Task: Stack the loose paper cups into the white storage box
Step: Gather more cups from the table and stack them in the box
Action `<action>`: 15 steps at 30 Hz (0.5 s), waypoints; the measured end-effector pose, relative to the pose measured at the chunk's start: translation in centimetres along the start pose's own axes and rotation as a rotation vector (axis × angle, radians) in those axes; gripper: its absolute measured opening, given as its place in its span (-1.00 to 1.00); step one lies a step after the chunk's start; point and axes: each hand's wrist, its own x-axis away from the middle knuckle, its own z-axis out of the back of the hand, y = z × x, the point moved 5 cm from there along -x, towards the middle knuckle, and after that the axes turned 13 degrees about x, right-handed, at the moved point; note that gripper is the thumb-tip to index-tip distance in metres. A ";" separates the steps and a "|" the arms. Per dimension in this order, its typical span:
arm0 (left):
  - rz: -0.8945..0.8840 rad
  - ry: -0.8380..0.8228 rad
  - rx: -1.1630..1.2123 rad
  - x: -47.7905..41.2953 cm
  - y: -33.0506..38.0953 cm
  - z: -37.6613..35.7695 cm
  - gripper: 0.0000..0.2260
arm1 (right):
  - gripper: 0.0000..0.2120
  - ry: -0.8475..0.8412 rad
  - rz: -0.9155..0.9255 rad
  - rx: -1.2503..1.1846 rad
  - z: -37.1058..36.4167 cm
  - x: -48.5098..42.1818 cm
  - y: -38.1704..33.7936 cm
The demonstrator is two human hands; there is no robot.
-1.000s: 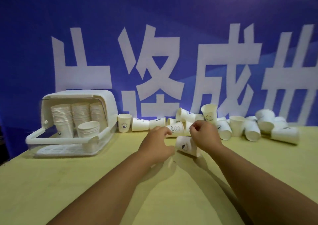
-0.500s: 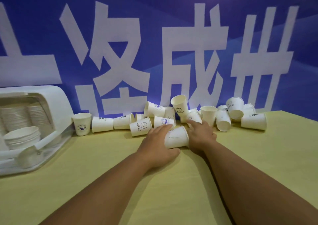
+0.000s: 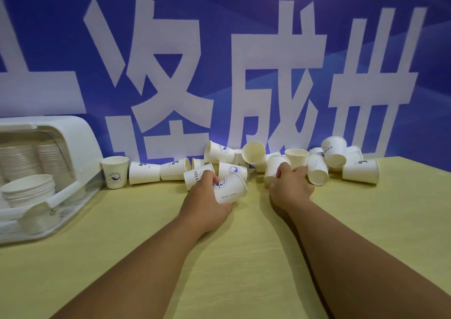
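Our left grip [image 3: 207, 196] held a tilted cup [image 3: 231, 192], our right grip [image 3: 290, 187] a second cup [image 3: 274, 166]; loose cups [image 3: 317, 170] lay just beyond, the white storage box [image 3: 73, 133] well left.

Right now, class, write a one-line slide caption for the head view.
Left hand holds one paper cup, right hand grips a second cup in the pile; white storage box at left.
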 end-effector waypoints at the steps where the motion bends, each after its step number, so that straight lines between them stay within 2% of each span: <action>1: 0.003 0.010 -0.001 0.0 0.0 0.1 -0.53 | -0.73 -0.026 0.027 -0.017 -0.1 0.1 -0.1; 4: 0.010 0.028 0.003 0.1 -0.1 0.1 -0.51 | -0.54 -0.187 0.209 0.030 -1.1 0.8 -1.0; 6: 0.014 0.028 -0.019 0.2 -0.1 0.1 -0.50 | -0.52 -0.255 0.269 0.072 -1.4 1.0 -1.3; 11: 0.034 0.048 0.008 0.2 -0.1 0.4 -0.49 | -0.51 -0.241 0.268 0.057 -1.3 0.9 -1.3; 15: 0.050 0.057 0.053 0.3 -0.2 0.5 -0.50 | -0.29 -0.237 0.265 0.112 -1.8 0.7 -1.0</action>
